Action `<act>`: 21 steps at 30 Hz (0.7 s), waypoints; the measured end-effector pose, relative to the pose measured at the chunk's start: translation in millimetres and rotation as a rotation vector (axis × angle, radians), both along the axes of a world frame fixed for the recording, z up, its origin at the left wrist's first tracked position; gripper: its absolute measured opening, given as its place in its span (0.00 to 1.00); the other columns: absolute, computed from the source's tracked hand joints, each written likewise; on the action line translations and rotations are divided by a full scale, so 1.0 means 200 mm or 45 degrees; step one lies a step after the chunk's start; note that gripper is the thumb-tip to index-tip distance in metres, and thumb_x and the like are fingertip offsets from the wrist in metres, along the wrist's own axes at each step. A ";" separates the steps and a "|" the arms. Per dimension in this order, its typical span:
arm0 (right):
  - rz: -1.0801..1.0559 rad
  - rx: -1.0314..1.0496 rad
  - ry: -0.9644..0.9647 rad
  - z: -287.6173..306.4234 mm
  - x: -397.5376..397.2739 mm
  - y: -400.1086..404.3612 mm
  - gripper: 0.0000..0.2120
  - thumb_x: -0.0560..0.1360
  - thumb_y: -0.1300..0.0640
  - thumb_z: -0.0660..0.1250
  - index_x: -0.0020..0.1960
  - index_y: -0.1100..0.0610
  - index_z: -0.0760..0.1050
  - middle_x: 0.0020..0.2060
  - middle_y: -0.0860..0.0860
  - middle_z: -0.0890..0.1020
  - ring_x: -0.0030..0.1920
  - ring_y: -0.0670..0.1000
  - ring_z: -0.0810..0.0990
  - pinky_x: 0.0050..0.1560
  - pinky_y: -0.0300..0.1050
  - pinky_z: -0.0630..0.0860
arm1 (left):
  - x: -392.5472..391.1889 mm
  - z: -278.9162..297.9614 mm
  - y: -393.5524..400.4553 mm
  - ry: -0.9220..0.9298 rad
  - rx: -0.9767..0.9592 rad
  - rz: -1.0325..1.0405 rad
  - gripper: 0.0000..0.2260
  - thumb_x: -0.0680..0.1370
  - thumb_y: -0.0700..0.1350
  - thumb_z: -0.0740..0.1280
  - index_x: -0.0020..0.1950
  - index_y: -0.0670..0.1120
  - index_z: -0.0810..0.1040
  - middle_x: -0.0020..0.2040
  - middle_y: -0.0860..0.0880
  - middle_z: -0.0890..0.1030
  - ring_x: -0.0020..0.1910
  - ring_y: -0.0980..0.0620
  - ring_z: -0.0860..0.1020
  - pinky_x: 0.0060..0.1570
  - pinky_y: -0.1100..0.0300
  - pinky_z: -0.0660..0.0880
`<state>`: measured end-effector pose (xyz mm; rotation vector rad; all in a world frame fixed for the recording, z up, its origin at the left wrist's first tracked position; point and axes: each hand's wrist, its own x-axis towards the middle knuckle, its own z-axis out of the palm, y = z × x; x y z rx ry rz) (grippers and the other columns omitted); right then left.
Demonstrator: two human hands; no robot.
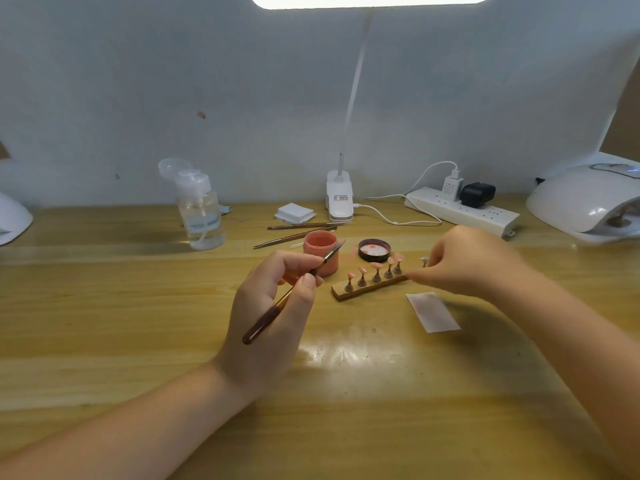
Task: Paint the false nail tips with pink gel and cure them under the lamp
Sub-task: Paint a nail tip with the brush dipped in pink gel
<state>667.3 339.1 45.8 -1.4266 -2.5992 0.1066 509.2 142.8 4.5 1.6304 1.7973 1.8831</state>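
From the head view, a brush (292, 292) is pinched between the thumb and curled fingers of the left hand (273, 317), its dark handle slanting down toward the wrist and its bristle end raised up and to the right of the grip. Just past the bristles, an open jar (320, 252) of pink gel is seen, and its lid (374, 250) lies upturned to the right of the jar. Right of the left hand's grip, a wooden holder (367, 289) lies on the table (138, 341), with five pink tips (375, 265) standing on small stands along it. The right end of the holder is pinched by the curled fingers of the right hand (464, 261); a sixth small stand (424, 261) is seen just above those fingers, but whether it is touched cannot be told. Below the right hand, a stained wipe (433, 311) lies flat. Well beyond the right hand, at the table's far right, the curing lamp (585, 202) is placed. Behind the jar, two spare brushes (298, 232), a stack of pads (295, 213), a pump bottle (201, 211), a clip lamp (340, 197) and a power strip (460, 211) are ranged.
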 end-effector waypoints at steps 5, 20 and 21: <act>0.003 -0.118 0.131 -0.08 0.02 0.07 0.21 0.66 0.34 0.71 0.52 0.46 0.82 0.47 0.46 0.82 0.44 0.48 0.78 0.44 0.47 0.80 | 0.00 0.00 0.00 -0.008 -0.033 0.001 0.09 0.75 0.50 0.62 0.51 0.53 0.78 0.44 0.57 0.81 0.49 0.56 0.79 0.47 0.72 0.71; 0.198 -0.188 0.172 -0.17 0.02 0.07 0.20 0.71 0.35 0.67 0.61 0.39 0.76 0.34 0.39 0.72 0.34 0.41 0.70 0.29 0.38 0.63 | 0.01 0.00 0.00 -0.027 -0.061 0.013 0.08 0.75 0.45 0.62 0.51 0.53 0.78 0.44 0.55 0.82 0.49 0.57 0.79 0.46 0.72 0.71; 0.212 -0.219 0.208 -0.16 0.03 0.08 0.20 0.69 0.34 0.68 0.58 0.39 0.78 0.32 0.40 0.72 0.32 0.42 0.70 0.28 0.37 0.62 | 0.01 0.00 0.00 -0.023 -0.057 0.015 0.08 0.75 0.45 0.62 0.51 0.53 0.78 0.44 0.55 0.82 0.49 0.56 0.79 0.46 0.72 0.71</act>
